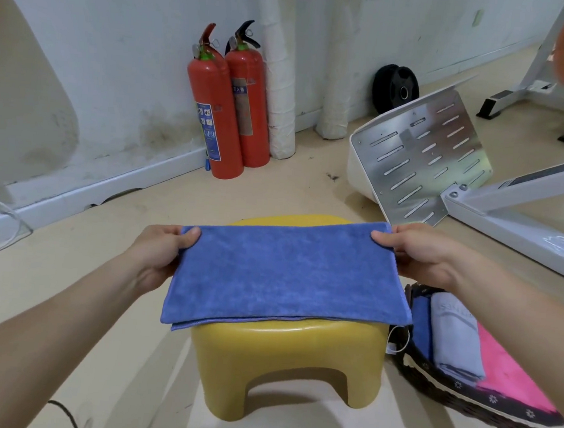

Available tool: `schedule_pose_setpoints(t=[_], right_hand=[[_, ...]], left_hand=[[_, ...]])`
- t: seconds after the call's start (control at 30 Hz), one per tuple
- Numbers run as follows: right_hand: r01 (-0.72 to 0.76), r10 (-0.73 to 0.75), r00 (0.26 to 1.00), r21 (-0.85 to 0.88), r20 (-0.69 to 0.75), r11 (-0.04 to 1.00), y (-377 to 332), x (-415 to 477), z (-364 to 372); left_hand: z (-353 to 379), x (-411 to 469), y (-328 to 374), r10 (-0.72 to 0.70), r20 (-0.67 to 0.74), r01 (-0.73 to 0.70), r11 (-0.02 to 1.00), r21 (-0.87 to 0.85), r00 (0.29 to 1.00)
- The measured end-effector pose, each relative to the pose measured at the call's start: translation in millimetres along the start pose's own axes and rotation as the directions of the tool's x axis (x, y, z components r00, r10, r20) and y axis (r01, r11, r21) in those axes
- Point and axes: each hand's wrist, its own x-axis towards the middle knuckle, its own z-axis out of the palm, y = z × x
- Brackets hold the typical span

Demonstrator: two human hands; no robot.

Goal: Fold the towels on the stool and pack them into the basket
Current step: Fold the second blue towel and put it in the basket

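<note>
A blue towel (285,275), folded in half, lies flat across the top of the yellow plastic stool (288,357). My left hand (161,251) pinches its far left corner, thumb on top. My right hand (417,249) pinches the far right corner the same way. The towel's near edge shows two layers slightly offset. To the right of the stool, on the floor, sits the dark woven basket (455,396), holding a folded grey towel (454,334), a pink towel (512,370) and a dark blue one (421,325).
Two red fire extinguishers (228,106) stand against the white wall behind the stool. A perforated metal plate on a white machine frame (421,161) lies at the right rear. A black weight plate (395,89) leans on the wall. A black cable (65,413) crosses the floor at lower left.
</note>
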Motion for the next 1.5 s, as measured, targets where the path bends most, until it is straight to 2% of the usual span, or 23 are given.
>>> schedule_pose_setpoints(t=[0.07,0.17,0.27,0.4,0.5,0.57,0.63,0.67,0.73,0.8,0.87,0.9,0.97,1.03,1.13,1.17,1.23,1.3,1.37,1.4,1.44,1.47,1.5], right_hand=[[0.029,-0.03,0.999,-0.034,-0.016,0.999,2.4,3.2,-1.4],[0.106,-0.157,0.966,-0.24,-0.204,0.965,3.9,9.8,9.9],[0.168,-0.404,0.874,-0.613,-0.269,0.772,9.2,12.7,24.0],[0.125,-0.569,0.799,-0.874,-0.192,0.47,26.2,7.6,23.6],[0.204,-0.686,0.719,-0.908,-0.114,0.365,30.7,2.2,21.6],[0.256,-0.724,0.687,-0.909,-0.069,0.33,31.2,-0.7,20.6],[0.257,-0.71,0.696,-0.884,-0.111,0.39,30.6,-1.0,19.5],[0.23,-0.654,0.737,-0.847,-0.171,0.48,28.5,-0.6,18.7],[0.105,-0.375,0.881,-0.653,-0.288,0.75,20.3,-3.4,16.1],[-0.046,-0.042,0.974,-0.374,-0.223,0.926,13.5,-12.1,10.8],[-0.107,0.064,0.989,-0.342,-0.136,0.934,10.1,-21.4,6.3],[-0.075,0.023,0.991,-0.4,-0.133,0.913,9.3,-23.8,6.4],[0.056,-0.208,0.963,-0.627,-0.172,0.777,11.8,-24.2,10.9],[0.164,-0.43,0.889,-0.766,-0.159,0.621,17.7,-23.2,18.1],[0.235,-0.51,0.856,-0.816,-0.083,0.528,28.8,-23.8,22.3],[0.236,-0.486,0.87,-0.803,-0.075,0.547,29.3,-24.7,20.9],[0.214,-0.36,0.929,-0.661,-0.091,0.719,24.4,-27.0,15.2],[0.091,-0.139,0.988,-0.483,-0.065,0.871,16.5,-30.3,5.8],[-0.017,0.009,1.0,-0.488,-0.018,0.873,9.0,-31.5,-5.8],[-0.018,0.007,1.0,-0.535,-0.022,0.845,5.0,-29.0,-10.6],[0.017,-0.054,0.998,-0.604,-0.043,0.797,0.8,-25.9,-12.8],[0.061,-0.159,0.984,-0.683,-0.082,0.727,-3.4,-22.4,-11.7],[0.105,-0.299,0.946,-0.752,-0.127,0.651,-7.8,-19.8,-6.9]], left_hand=[[5.0,1.9,-5.3,0.077,-0.056,-0.073,0.995,0.069,0.995],[15.5,1.8,-7.1,0.237,-0.184,-0.18,0.943,0.278,0.954],[16.8,-2.6,-7.4,0.317,-0.236,-0.197,0.885,0.421,0.919],[15.4,-19.7,-14.2,0.458,-0.141,-0.309,0.766,0.564,0.878],[14.2,-31.2,-26.4,0.624,-0.005,-0.441,0.558,0.703,0.782],[12.7,-33.1,-32.1,0.635,0.033,-0.451,0.511,0.732,0.772],[12.9,-33.0,-32.8,0.606,0.012,-0.431,0.552,0.714,0.796],[13.1,-33.5,-32.2,0.59,-0.008,-0.42,0.585,0.694,0.808],[11.5,-35.8,-30.8,0.549,-0.055,-0.407,0.68,0.61,0.834],[10.8,-41.6,-28.6,0.477,-0.091,-0.384,0.794,0.471,0.874],[10.8,-48.7,-26.7,0.404,-0.099,-0.339,0.857,0.388,0.909],[10.1,-52.7,-25.0,0.364,-0.09,-0.306,0.874,0.378,0.927],[6.2,-58.4,-18.6,0.248,-0.015,-0.23,0.919,0.321,0.969],[-0.5,-61.6,-10.9,0.085,0.148,-0.117,0.967,0.224,0.985],[-17.8,-62.8,-5.9,-0.059,0.394,-0.002,0.988,0.151,0.917],[-22.9,-62.9,-5.7,-0.077,0.462,0.011,0.989,0.145,0.883],[-26.3,-64.4,-6.4,-0.074,0.531,-0.043,0.978,0.205,0.844],[-20.5,-68.4,-8.1,0.031,0.48,-0.214,0.919,0.331,0.877],[-13.1,-73.5,-10.0,0.209,0.414,-0.394,0.811,0.432,0.886],[-10.8,-76.5,-10.6,0.296,0.41,-0.482,0.728,0.488,0.862],[-9.7,-79.2,-11.6,0.381,0.423,-0.567,0.611,0.552,0.822],[-9.5,-81.7,-11.5,0.469,0.463,-0.653,0.438,0.618,0.752],[-9.6,-83.4,-11.2,0.543,0.538,-0.723,0.203,0.66,0.645]])
